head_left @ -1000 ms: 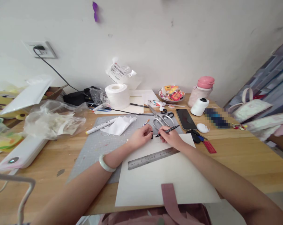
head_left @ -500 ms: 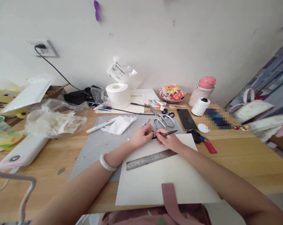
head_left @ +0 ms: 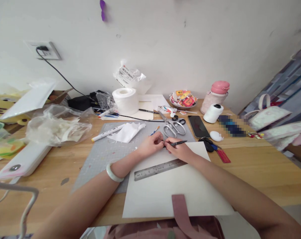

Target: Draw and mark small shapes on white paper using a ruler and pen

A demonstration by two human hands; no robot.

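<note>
My right hand point(head_left: 178, 149) is closed around a black pen point(head_left: 179, 143), whose rear end points right. Touching or nearly touching its fingertips is my left hand point(head_left: 151, 145), fingers curled in a pinch; what they hold is too small to make out. Both hands are over the top edge of a large white sheet point(head_left: 170, 192). A steel ruler point(head_left: 157, 169) lies slanted on the sheet, its right end under my right wrist. Beneath the sheet's left side is a grey cutting mat point(head_left: 93, 166). Silver scissors point(head_left: 174, 128) rest just beyond my hands.
Behind stand a white tissue roll point(head_left: 126, 101), a bowl of colourful cutouts point(head_left: 183, 99), a pink bottle point(head_left: 214, 96) and a thread spool point(head_left: 213, 113). A phone point(head_left: 198, 126) and keys lie right. Left are a white marker point(head_left: 108, 132), crumpled tissue and plastic bags point(head_left: 58, 127).
My right hand and the pen have shifted very slightly left, and the fingertips are closer together. The sheet, ruler and scissors look unmoved.
</note>
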